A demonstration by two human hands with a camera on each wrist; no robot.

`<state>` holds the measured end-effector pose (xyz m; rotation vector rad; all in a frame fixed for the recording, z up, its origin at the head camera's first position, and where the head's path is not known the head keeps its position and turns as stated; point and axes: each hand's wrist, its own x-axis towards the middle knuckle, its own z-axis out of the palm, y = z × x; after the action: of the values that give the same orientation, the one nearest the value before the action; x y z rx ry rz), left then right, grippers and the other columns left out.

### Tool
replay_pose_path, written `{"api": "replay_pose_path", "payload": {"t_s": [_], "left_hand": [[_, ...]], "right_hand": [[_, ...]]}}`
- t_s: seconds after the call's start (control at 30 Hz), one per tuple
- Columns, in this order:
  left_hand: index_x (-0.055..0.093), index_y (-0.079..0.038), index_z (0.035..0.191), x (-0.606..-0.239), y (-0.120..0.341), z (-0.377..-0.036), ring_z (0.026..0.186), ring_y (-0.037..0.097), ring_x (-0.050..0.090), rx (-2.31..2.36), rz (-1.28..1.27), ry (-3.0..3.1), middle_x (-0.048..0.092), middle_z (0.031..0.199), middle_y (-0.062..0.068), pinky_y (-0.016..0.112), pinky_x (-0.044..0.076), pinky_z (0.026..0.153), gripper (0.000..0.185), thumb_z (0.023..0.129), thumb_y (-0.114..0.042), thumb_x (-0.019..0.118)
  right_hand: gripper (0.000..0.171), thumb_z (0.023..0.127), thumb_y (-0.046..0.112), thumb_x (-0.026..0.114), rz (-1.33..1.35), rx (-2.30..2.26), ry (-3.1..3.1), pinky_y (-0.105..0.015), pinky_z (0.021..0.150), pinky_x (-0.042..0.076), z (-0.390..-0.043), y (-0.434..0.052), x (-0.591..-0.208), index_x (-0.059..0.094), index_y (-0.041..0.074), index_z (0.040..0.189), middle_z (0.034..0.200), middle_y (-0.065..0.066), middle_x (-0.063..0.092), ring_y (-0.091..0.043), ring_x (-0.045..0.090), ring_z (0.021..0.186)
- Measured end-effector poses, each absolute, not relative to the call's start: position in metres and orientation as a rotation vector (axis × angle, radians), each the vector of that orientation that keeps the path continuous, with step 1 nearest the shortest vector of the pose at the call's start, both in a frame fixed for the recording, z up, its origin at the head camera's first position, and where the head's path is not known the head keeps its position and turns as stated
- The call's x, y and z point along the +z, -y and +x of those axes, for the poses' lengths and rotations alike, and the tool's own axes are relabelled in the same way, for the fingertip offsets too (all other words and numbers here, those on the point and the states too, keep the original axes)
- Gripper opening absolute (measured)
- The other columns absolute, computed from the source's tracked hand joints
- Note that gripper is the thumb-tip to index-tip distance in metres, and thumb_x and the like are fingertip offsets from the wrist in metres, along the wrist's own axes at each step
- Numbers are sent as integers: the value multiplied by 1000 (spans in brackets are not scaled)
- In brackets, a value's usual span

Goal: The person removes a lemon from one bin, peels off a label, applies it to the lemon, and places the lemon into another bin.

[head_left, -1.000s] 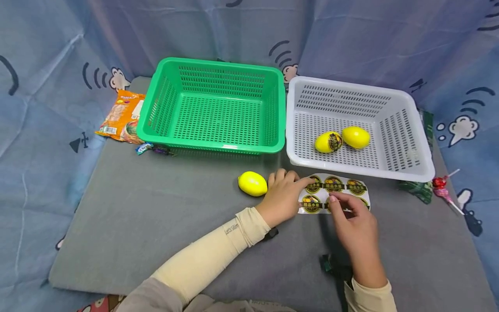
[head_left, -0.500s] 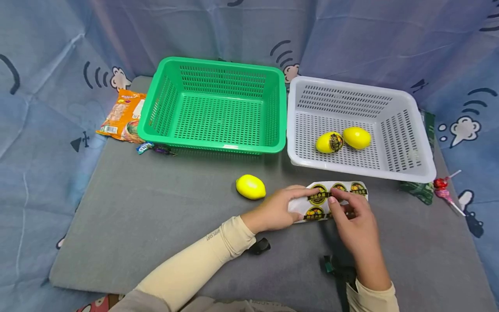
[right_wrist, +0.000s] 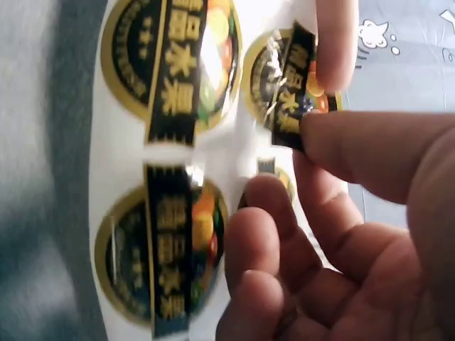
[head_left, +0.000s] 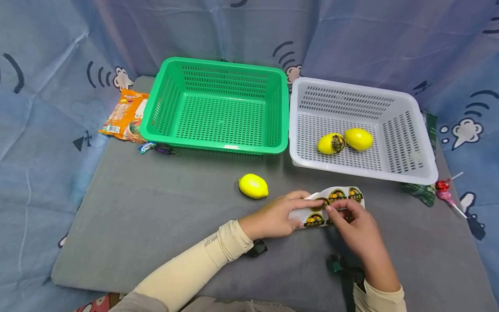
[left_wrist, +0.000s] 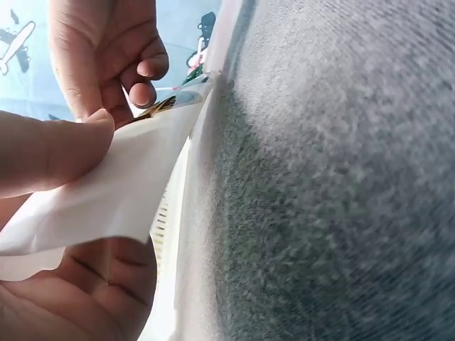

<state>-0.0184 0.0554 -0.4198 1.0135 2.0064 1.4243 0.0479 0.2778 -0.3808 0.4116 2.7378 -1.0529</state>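
My left hand [head_left: 300, 210] grips the left end of a white sticker sheet [head_left: 339, 197] and holds it just above the grey mat. The sheet [right_wrist: 170, 142] carries round gold and black fruit labels. My right hand [head_left: 331, 209] pinches the lifted edge of one sticker [right_wrist: 288, 92] between thumb and forefinger. In the left wrist view, the sheet's blank underside [left_wrist: 106, 192] lies across my left fingers. A bare yellow lemon [head_left: 253, 186] lies on the mat left of my hands. The white basket [head_left: 413, 173] holds a labelled lemon [head_left: 331, 143] and another lemon [head_left: 358, 138].
An empty green basket [head_left: 218, 149] stands left of the white one. An orange snack packet [head_left: 124, 116] and a small wrapped sweet [head_left: 150, 148] lie by its left side. A red lollipop [head_left: 444, 190] and a dark green packet [head_left: 419, 191] lie at the right. Blue cloth surrounds the mat.
My left hand went from lying flat on the sheet to gripping its left end, and the sheet came nearer and off the mat. My right fingers have closed on one sticker's edge.
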Motion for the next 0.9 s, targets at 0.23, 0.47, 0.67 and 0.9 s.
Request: {"api": "replay_pose_path", "payload": {"t_s": [0.23,0.47,0.67,0.9], "left_hand": [[61,-21,152,-406,-36,-7,136,26,46,1284,1139,-2572,41,160,10,42,39,109,61,94,-16,82],[66,-7,119,-400,6,-2,70,28,60,956,338,-3173,61,84,7,39,50,53,48,93,-43,83],[67,-9,126,-412,7,-17,79,31,61,850,333,-3011,65,89,9,41,52,60,57,93,-54,79],[60,-20,151,-423,-5,-32,107,29,57,1064,716,-2753,60,126,11,41,49,90,61,95,-31,81]], "right_hand": [[32,107,34,65,604,-1070,-2765,-25,67,46,53,-290,-383,67,4,118,98,-5,72,-2,57,82],[31,107,33,66,590,-1124,-2765,-25,64,45,54,-288,-379,67,4,115,92,0,72,-1,57,76],[29,107,31,65,475,-1218,-2702,-26,69,46,42,-265,-375,66,2,113,97,-5,69,-9,58,81],[25,108,30,64,325,-1276,-2651,-31,70,47,28,-235,-365,63,4,111,97,-8,64,-21,57,83]]}}
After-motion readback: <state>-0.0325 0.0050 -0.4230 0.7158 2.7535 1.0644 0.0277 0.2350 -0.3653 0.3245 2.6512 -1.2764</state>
